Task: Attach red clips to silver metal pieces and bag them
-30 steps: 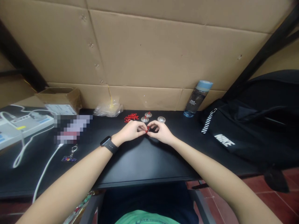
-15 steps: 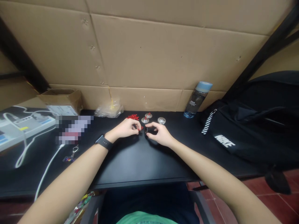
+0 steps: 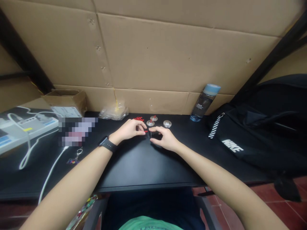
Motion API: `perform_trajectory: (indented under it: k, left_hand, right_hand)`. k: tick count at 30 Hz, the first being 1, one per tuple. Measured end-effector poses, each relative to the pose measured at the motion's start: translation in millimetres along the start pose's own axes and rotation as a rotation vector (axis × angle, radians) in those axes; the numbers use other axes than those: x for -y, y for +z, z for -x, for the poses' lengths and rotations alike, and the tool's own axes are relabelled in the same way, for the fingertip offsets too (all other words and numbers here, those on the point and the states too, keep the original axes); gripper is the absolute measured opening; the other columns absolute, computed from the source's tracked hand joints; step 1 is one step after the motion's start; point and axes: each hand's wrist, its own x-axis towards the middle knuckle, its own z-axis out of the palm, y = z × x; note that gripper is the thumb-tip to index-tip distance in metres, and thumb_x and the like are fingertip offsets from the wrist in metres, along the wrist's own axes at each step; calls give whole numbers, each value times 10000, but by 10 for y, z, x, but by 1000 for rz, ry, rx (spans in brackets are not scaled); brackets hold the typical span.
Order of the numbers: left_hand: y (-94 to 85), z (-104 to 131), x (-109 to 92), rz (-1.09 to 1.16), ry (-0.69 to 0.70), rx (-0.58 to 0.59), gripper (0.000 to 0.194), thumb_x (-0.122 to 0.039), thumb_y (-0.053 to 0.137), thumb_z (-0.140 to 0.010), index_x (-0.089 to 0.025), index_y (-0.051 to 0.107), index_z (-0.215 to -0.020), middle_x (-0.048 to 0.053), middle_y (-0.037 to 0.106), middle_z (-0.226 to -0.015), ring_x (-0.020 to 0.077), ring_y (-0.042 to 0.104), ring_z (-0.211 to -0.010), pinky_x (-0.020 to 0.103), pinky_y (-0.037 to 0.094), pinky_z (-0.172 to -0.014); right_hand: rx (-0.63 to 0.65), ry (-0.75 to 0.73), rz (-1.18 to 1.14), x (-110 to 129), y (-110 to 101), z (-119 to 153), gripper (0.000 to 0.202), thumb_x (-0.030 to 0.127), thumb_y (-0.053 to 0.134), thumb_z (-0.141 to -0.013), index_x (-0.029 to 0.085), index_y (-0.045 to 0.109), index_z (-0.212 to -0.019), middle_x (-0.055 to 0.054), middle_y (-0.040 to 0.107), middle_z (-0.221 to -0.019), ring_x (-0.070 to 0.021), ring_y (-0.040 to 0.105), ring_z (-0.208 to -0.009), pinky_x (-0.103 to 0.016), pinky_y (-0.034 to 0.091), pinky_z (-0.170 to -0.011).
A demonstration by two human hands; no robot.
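Note:
My left hand pinches a small red hook between thumb and fingertips. Opposite it, my right hand grips a clear suction cup by its rim, turned edge-on; most of it is hard to see against the dark table. A narrow gap separates the red hook from the cup. Behind the hands lies a pile of red hooks, partly covered by my left hand. Two clear suction cups with red hooks stand beside the pile. Another clear suction cup, without a hook, rests to their right.
On the black table a clear plastic bag lies at the back. A water bottle and a black backpack stand right. Leftward are a cardboard box, a white power strip, a cable and a keychain.
My right thumb and fingers are spread slightly wider around the suction cup, which shows more edge-on. The red hook in my left hand now lies more level. The whole view has shifted slightly.

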Motion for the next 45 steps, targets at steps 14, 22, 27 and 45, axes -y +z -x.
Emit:
perform_trajectory:
  k: [14,22,27,45]
  left_hand:
    - [171,-41,-71,-43,-78,75,177,-340,838,-765,-233,822,-905,8,794,-853,171,712,-776,235,466,-702]
    - [236,-40,-79,-49,-30,15,118,-333,741,-871,-225,783,-892,-1,747,-840,157,667,-767,245,451,-712]
    - [328,-50,-19,-131,52,-85,114,-348,756,-870,-241,792,-889,38,655,-1011,196,628,-964,327,466,-925]
    - [547,-65,-182,-212,-60,-197,65,-393,804,-836,-356,821,-887,16,592,-1263,294,441,-1264,509,339,-1101]
  right_hand:
    - [-50,-8,-33,-79,-36,-8,420,261,853,-756,234,729,-1156,-57,757,-1161,-238,707,-1045,-365,577,-873]
    - [-76,-47,7,-89,-27,-20,407,259,845,-752,253,738,-1145,-48,764,-1113,-224,705,-992,-357,570,-863]
    - [-62,-45,26,-57,-55,-18,420,266,841,-749,250,710,-1147,-35,754,-1060,-212,695,-945,-345,556,-845]
    - [50,13,-121,-124,-272,-25,445,355,878,-723,231,741,-1128,-49,765,-1082,-247,733,-1043,-401,566,-1014]
